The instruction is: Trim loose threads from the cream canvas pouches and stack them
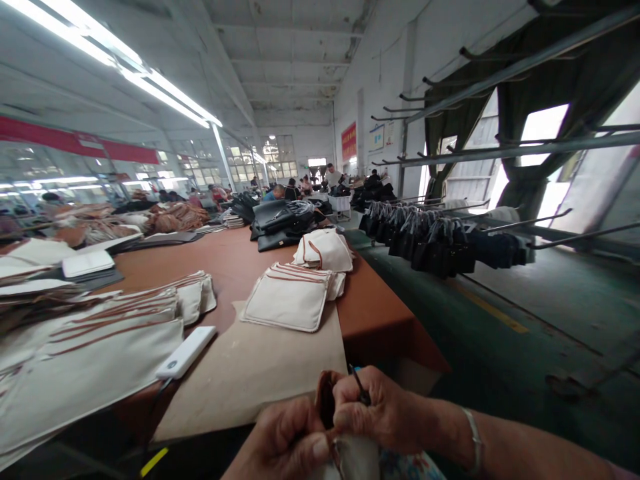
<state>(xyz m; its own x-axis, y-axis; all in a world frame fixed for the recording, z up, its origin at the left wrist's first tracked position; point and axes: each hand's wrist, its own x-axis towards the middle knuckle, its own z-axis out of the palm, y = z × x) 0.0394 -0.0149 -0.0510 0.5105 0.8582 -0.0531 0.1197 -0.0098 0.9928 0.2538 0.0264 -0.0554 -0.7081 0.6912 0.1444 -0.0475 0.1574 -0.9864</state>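
Note:
At the bottom centre, my left hand (287, 437) is closed on the edge of a cream fabric piece (361, 457) with brown trim (326, 400). My right hand (373, 407) is closed beside it, its fingers bent round a thin dark tool (359, 383) whose tip points up. The fingers of both hands nearly meet at the trim. Beyond them, a stack of cream pieces with brown strips (287, 297) lies on brown paper (270, 363), with another cream stack (325, 250) just behind it.
Layered cream pieces (120, 353) cover the left of the brown table (230, 257). A white device (186, 352) with a cable lies beside them. Black bags (283, 220) are piled farther back. More black bags (430, 243) hang from a rack at right. Several people sit or stand far off.

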